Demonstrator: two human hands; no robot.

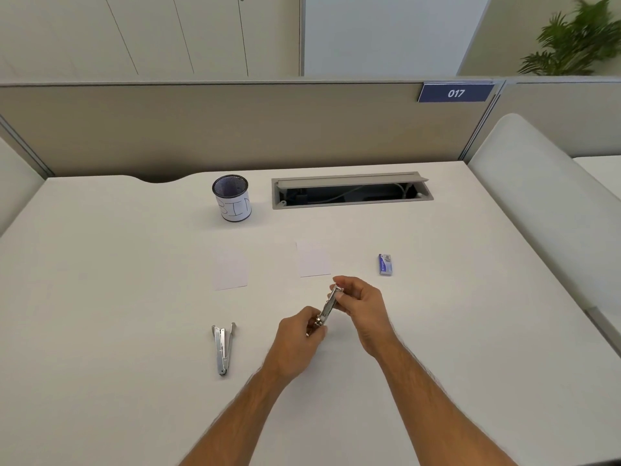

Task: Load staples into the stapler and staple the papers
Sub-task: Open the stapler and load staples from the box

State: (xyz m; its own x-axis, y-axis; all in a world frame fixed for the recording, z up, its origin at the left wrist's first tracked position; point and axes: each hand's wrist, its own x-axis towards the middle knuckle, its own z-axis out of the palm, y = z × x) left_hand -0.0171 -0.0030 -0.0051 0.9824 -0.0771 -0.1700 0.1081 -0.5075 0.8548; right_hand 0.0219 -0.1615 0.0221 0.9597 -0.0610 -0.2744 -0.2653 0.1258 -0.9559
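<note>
Fingers of both hands are gripping a small metal stapler (327, 306) just below the centre of the frame, lifted off the desk (453, 314). The left hand (297, 341) is pinching its nearer, lower end and the right hand (361, 306) is holding its farther, upper end, so its long axis is running diagonally from lower left to upper right between them. Whether it is hinged open I cannot tell.

Staples are waiting in the small blue box (385, 264), lying right of centre, beyond the right hand and nearer to it than to the left; that hand looks the likelier to be reaching for it. Its end seems open, though the contents are too small to make out.

Two paper sheets (231, 270) (314, 258) are lying flat above the hands, apart from each other. A second metal stapler (222, 348) is lying spread open at lower left. The mesh cup (232, 201) marked BIN is standing upright at upper centre; its inside is not visible.
</note>
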